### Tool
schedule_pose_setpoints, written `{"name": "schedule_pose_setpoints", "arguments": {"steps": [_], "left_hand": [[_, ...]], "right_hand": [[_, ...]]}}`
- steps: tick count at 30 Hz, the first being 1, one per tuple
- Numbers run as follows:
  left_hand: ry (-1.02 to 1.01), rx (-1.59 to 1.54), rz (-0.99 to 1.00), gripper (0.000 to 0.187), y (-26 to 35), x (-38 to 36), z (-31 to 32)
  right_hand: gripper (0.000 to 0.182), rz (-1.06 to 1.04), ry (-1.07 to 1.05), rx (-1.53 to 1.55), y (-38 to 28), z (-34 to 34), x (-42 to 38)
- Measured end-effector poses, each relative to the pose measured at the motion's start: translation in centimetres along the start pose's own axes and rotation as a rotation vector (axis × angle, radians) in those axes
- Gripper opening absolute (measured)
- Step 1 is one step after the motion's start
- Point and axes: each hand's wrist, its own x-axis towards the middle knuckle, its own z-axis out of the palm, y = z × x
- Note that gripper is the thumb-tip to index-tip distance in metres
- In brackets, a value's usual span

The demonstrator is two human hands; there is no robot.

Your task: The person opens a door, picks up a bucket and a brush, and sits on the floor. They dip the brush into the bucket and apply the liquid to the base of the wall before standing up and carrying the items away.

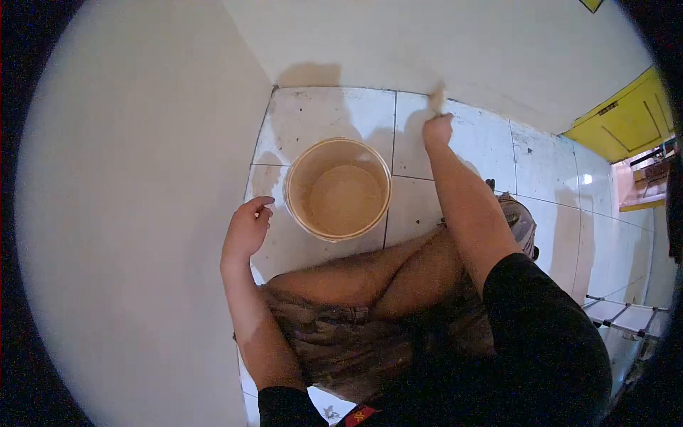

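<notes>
My right hand [437, 130] is closed around the handle of a pale brush [437, 99], whose head meets the foot of the far wall [427, 50] where it joins the floor. A round cream bucket [338, 233] stands on the tiles in front of my crossed legs, with a beige liquid [346, 199] inside. My left hand [249, 226] hovers just left of the bucket, not touching it, its fingers loosely curled and apart with nothing in them.
A plain wall [142, 213] rises close on my left. White floor tiles [462, 142] carry dark specks and smudges. At the right are a yellow door [629, 117] and, lower down, a metal rack [622, 314].
</notes>
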Motion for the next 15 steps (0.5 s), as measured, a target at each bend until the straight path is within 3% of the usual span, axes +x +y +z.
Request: {"name": "schedule_pose_setpoints", "arguments": {"steps": [3, 7, 9, 13, 15], "left_hand": [[0.010, -0.001, 0.006, 0.027, -0.3, 0.5, -0.1], [0.022, 0.010, 0.028, 0.027, -0.8, 0.7, 0.2], [0.034, 0.019, 0.043, 0.027, -1.2, 0.6, 0.1], [0.027, 0.029, 0.044, 0.028, -0.4, 0.4, -0.1], [0.017, 0.047, 0.029, 0.028, 0.3, 0.2, -0.2]], "right_hand": [[0.039, 0.153, 0.075, 0.093, 0.3, -1.4, -0.2], [0.039, 0.106, 0.108, 0.114, -0.8, 0.4, 0.0], [0.034, 0.006, -0.039, 0.084, -0.5, 3.7, 0.6], [0.030, -0.084, -0.105, 0.052, -3.8, 5.1, -3.5], [0.024, -0.289, -0.176, 0.034, -4.0, 6.9, -4.6]]}}
